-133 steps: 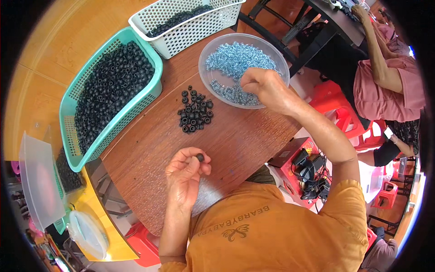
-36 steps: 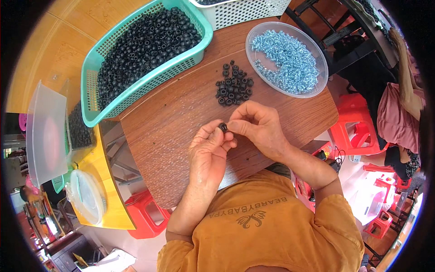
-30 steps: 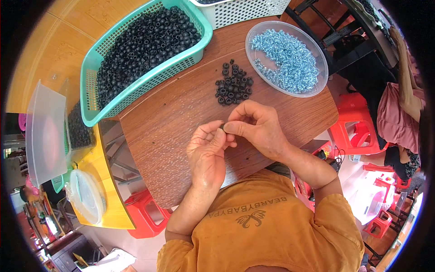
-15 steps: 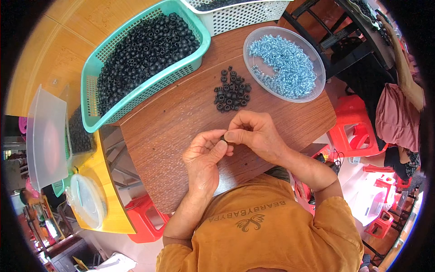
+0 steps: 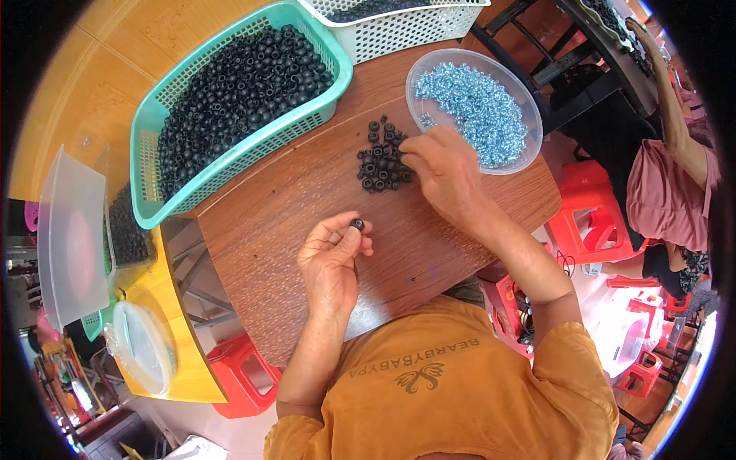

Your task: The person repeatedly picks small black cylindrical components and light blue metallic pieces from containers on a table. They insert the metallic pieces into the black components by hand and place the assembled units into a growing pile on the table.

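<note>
The step in hand seems to be single-piece handwork: left of the frame's centre, the left hand [image 5: 331,257] grips one black bead [image 5: 357,224] between thumb and fingers, its hole showing, just above the wooden tabletop [image 5: 284,211]. Up and to the right, the right hand [image 5: 445,172] is beside the loose pile of black beads [image 5: 377,165] and near the translucent bowl [image 5: 534,126] of small blue pieces [image 5: 483,107]; its fingers curl inward, and whether they hold anything cannot be told. Any next move probably calls for a steady left pinch, the hole kept accessible, and a fine right-hand fingertip grip.
</note>
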{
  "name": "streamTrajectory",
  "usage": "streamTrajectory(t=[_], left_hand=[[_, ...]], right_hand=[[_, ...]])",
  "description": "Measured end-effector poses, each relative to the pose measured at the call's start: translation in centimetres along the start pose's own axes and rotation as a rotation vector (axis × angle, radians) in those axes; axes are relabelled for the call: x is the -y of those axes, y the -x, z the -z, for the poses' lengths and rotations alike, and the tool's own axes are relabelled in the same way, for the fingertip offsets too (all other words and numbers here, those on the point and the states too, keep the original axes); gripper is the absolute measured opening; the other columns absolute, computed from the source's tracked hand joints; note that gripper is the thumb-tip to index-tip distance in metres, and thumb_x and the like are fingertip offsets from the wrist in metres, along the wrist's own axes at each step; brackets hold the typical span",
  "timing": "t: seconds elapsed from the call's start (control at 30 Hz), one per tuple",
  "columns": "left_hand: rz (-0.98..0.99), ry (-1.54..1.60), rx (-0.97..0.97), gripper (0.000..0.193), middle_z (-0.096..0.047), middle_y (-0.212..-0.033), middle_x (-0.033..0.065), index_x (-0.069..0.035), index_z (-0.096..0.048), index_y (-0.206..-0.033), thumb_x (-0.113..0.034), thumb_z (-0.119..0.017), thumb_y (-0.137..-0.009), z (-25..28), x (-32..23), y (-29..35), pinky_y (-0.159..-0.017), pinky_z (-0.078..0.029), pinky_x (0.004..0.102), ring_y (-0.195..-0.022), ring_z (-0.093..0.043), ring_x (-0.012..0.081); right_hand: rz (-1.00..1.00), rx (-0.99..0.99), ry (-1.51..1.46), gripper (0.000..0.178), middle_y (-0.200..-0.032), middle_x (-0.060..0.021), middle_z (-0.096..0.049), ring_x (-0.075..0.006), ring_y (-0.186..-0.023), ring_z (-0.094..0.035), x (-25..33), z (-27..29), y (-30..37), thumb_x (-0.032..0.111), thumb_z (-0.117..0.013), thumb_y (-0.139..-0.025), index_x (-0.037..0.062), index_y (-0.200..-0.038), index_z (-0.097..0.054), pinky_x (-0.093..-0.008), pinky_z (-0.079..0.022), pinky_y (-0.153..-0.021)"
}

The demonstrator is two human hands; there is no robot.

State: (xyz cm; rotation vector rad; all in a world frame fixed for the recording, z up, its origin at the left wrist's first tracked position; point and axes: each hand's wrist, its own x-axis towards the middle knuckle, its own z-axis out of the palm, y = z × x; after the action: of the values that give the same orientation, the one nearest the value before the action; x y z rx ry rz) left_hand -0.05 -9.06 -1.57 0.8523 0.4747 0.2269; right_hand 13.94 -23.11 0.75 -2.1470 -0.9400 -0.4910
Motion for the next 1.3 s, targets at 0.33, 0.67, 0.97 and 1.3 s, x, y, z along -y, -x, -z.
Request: streamTrajectory(t=[0.33, 0.67, 0.97, 1.3], left_hand=[[-0.041, 0.038, -0.025, 0.016, -0.064, -0.086, 0.0176, 0.004, -0.058, -0.099, 0.000, -0.059, -0.083, 0.3, 0.1, -0.3, -0.058, -0.048, 0.0299, -0.067, -0.061, 0.0198], [-0.163, -0.049, -0.130, 0.015, -0.064, -0.090, 0.0160, 0.002, -0.054, -0.101, -0.001, -0.057, -0.086, 0.0, 0.4, -0.3, -0.059, -0.049, 0.0276, -0.072, -0.062, 0.0192], [-0.434, -0.063, -0.298, 0.016, -0.062, -0.095, 0.0156, 0.001, -0.052, -0.102, -0.001, -0.055, -0.087, 1.4, -0.2, -1.5, -0.060, -0.049, 0.0257, -0.079, -0.061, 0.0195], [-0.396, -0.109, -0.271, 0.014, -0.062, -0.093, 0.0155, 0.002, -0.052, -0.100, -0.001, -0.056, -0.087, 1.4, 0.1, -1.9, -0.062, -0.052, 0.0277, -0.079, -0.063, 0.0200]], right_hand=[[0.237, 0.174, 0.135, 0.009, -0.075, -0.0109, -0.051, -0.0274, -0.077, -0.049, 1.0, -3.6, -0.4, 0.002, -0.061, -0.060, 0.0046, -0.069, -0.059, -0.0385, -0.039, -0.067], [0.209, 0.157, 0.022, 0.013, -0.075, -0.0094, -0.052, -0.0275, -0.075, -0.049, 1.1, -4.1, 1.0, 0.000, -0.060, -0.062, 0.0047, -0.073, -0.059, -0.0373, -0.040, -0.064], [0.142, 0.119, -0.084, 0.014, -0.075, -0.0089, -0.055, -0.0285, -0.074, -0.053, 1.4, -3.3, -0.2, -0.001, -0.062, -0.066, 0.0045, -0.079, -0.062, -0.0363, -0.044, -0.063], [0.392, 0.269, -0.053, 0.011, -0.071, -0.0092, -0.052, -0.0269, -0.074, -0.050, 3.4, -8.3, -3.7, 0.006, -0.063, -0.061, 0.0042, -0.072, -0.063, -0.0378, -0.040, -0.064]])
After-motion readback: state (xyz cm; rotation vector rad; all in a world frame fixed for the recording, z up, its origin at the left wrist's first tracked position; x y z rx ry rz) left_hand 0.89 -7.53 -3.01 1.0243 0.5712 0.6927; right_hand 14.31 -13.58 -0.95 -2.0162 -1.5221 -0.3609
